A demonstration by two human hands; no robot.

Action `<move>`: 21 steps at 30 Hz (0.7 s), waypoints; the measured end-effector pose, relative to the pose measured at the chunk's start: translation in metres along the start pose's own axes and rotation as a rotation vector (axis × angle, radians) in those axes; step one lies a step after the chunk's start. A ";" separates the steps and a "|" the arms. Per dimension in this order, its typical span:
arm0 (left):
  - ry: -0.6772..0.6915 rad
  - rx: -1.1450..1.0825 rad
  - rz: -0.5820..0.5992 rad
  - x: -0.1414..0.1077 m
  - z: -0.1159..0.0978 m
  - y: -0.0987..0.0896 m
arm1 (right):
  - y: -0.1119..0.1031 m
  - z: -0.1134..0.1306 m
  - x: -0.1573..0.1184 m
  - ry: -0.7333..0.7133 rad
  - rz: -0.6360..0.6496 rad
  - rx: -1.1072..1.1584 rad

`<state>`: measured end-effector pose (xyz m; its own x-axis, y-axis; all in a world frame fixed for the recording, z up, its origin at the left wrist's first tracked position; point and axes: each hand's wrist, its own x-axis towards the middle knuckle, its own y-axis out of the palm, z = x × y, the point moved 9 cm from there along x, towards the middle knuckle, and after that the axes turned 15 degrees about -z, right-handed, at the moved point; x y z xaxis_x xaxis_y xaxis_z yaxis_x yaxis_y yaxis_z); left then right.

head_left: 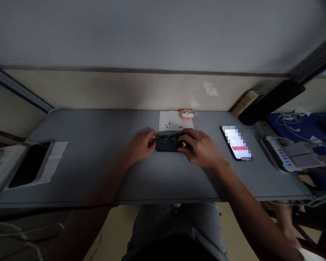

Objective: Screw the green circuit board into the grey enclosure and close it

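At the middle of a gray desk (97,174), two bare hands are holding a dark device (167,143) with a green board showing. The left hand (142,145) is pinching its left end between thumb and fingers; the right hand (199,146) is gripping its right end, fingers curled over the top. Just beyond, small dark bits (167,125) are lying on white paper (174,117), beside an orange animal-faced case (187,114). A lit phone (237,143) is resting to the right.

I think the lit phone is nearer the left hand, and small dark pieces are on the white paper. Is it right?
No: in the head view, the lit phone is nearer the right hand. Small dark pieces are on the white paper.
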<state>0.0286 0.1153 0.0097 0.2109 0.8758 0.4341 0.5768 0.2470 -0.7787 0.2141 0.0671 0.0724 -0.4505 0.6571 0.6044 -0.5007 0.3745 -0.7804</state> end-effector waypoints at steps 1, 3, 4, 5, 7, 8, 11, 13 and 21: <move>-0.004 0.003 0.005 0.000 0.000 0.000 | 0.009 -0.003 0.008 -0.011 0.063 0.004; -0.002 0.009 0.012 -0.001 -0.002 0.001 | 0.021 -0.007 0.016 -0.020 0.127 0.014; 0.003 0.012 0.015 -0.001 -0.002 0.001 | 0.024 -0.007 0.017 -0.019 0.130 0.024; 0.010 0.013 0.018 -0.002 -0.003 0.002 | 0.026 -0.008 0.016 -0.013 0.119 0.036; 0.021 0.012 0.026 -0.003 -0.005 0.003 | 0.027 -0.009 0.010 0.005 0.089 0.064; 0.025 0.010 0.031 -0.003 -0.005 0.004 | 0.027 -0.009 0.007 0.017 0.079 0.077; 0.031 0.019 0.037 -0.004 -0.004 0.005 | 0.031 -0.013 0.001 0.050 0.062 0.107; 0.040 0.022 0.049 -0.005 -0.004 0.005 | 0.033 -0.014 0.000 0.051 0.049 0.120; 0.056 -0.006 0.086 -0.004 -0.002 0.005 | 0.030 -0.010 0.002 -0.009 -0.003 0.153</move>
<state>0.0326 0.1120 0.0048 0.3037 0.8690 0.3907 0.5593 0.1694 -0.8115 0.2052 0.0857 0.0484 -0.4552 0.6496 0.6089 -0.6088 0.2719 -0.7452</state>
